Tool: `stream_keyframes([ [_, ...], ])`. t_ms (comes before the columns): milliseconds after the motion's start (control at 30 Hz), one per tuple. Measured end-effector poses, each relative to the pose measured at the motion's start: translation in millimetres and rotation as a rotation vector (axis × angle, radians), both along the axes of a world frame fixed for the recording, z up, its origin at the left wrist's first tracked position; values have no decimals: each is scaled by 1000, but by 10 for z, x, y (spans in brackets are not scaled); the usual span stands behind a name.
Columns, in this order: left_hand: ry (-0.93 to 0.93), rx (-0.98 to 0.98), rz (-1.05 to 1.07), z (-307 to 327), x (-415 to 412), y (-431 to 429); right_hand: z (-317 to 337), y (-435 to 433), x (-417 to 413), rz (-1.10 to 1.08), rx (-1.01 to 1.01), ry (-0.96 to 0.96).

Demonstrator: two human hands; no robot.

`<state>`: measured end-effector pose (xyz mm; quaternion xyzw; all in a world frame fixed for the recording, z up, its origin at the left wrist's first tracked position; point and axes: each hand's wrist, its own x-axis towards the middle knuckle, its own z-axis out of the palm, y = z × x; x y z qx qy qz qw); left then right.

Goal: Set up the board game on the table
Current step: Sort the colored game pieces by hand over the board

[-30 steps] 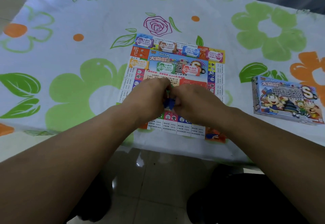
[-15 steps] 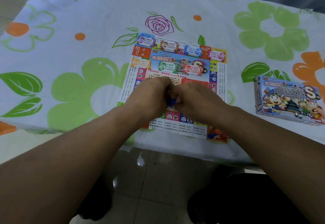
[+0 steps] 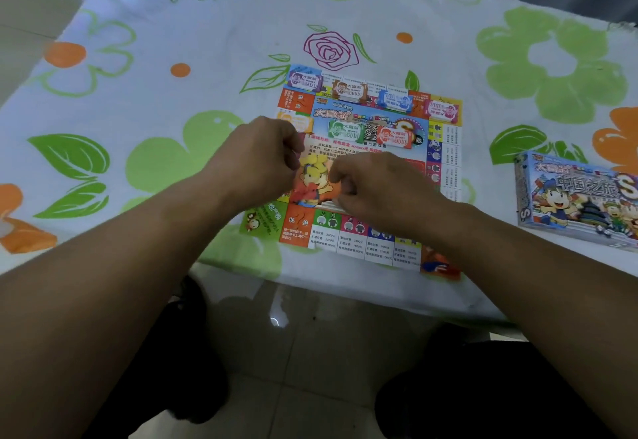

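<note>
The game board (image 3: pixel 359 231) is lying flat on the flowered tablecloth (image 3: pixel 172 93) near the table's front edge, and both hands are hanging over its middle, close together but not touching. The left hand (image 3: pixel 262 155) is curling its fingers (image 3: pixel 293 155) inward toward the thumb, knuckles up. The right hand (image 3: pixel 376 190) is also folding its fingers (image 3: pixel 340 183) tightly under, with its wrist lying over the board's lower squares. I cannot tell whether either hand is pinching anything. Small stacks of play money are sitting along the board's far edge, among them a purple stack (image 3: pixel 305 81) and a pink stack (image 3: pixel 443 110). The game box (image 3: pixel 580 197) is resting well to the right of the board.
</note>
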<state>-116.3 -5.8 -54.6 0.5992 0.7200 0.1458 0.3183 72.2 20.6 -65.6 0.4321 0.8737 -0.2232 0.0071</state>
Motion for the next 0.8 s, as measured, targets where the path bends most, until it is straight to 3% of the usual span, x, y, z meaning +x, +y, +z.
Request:
stream_keyframes([
  [300, 99, 22, -125, -182, 26, -119, -83, 15, -254, 30, 5, -57],
  [800, 54, 47, -71, -199, 96, -130, -122, 26, -287, 23, 18, -52],
])
